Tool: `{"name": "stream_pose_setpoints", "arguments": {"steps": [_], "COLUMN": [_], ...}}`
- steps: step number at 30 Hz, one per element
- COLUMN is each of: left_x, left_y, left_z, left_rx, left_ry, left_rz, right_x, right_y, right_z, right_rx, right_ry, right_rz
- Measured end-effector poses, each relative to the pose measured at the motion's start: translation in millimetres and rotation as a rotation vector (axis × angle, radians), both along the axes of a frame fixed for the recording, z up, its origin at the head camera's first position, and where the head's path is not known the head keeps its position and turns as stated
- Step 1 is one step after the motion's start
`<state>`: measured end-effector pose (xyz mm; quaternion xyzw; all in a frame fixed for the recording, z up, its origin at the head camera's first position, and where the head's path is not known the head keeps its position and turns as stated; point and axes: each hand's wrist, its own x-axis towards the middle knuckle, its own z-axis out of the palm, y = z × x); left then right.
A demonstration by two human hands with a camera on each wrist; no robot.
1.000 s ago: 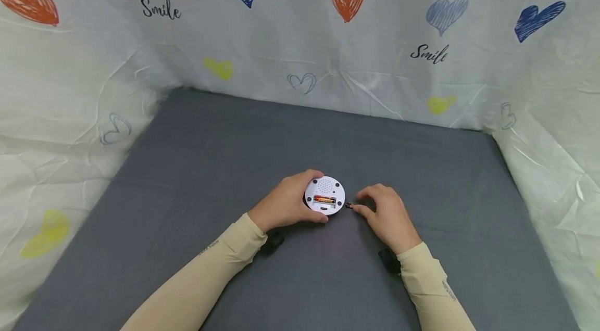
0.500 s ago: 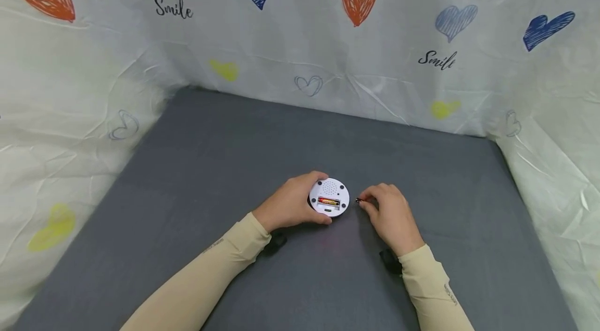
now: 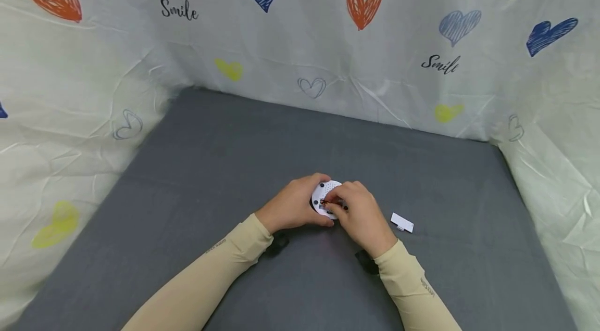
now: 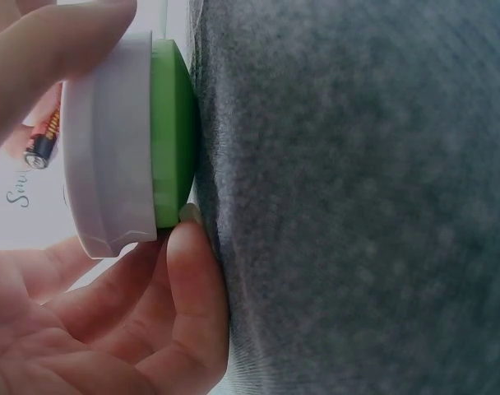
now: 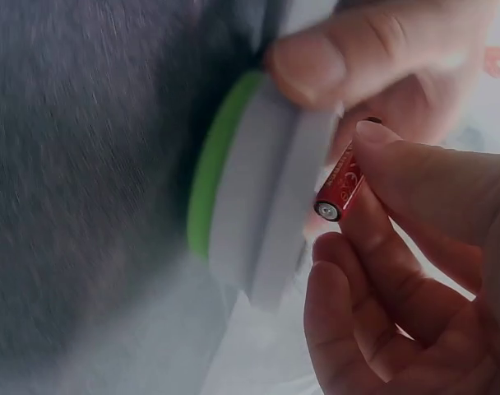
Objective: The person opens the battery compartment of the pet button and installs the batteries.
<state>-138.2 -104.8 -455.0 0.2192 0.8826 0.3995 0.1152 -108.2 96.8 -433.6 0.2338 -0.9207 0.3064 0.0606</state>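
Observation:
A round white device point(image 3: 323, 196) with a green underside point(image 4: 172, 136) lies back-up on the grey table point(image 3: 211, 164), its speaker holes and open battery slot facing up. My left hand point(image 3: 292, 206) grips its rim from the left, thumb and fingers curled round it point(image 4: 110, 140). My right hand point(image 3: 358, 214) is over the device and pinches a small red battery point(image 5: 342, 185) between thumb and fingertips, right at the slot. In the left wrist view the battery point(image 4: 43, 144) shows behind the device's white edge.
A small white battery cover point(image 3: 402, 222) lies on the table just right of my right hand. White sheeting printed with hearts point(image 3: 300, 34) walls the table at the back and both sides. Grey surface stretches left and right of the hands.
My right hand picked up the battery from the table beside the device and moved left over it. That uncovered the white cover lying on the table. The left hand stayed put.

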Motion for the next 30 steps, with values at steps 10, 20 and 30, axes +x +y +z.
{"name": "stream_pose_setpoints", "arguments": {"steps": [10,20,30], "left_x": [0.0,1.0,1.7], "left_y": [0.9,-0.1,-0.2], "left_z": [0.6,1.2,-0.5], "left_rx": [0.023,-0.01,-0.024], "left_ry": [-0.003,-0.016,0.006], "left_rz": [-0.006,0.002,-0.001], "right_x": [1.6,1.0,-1.0], "right_y": [-4,-4,-13], "right_z": [-4.9,-3.3,-4.4], "right_rx": [-0.018,-0.005,-0.013], "right_ry": [-0.004,0.011,-0.193], "right_rz": [0.02,-0.092,-0.208]}}
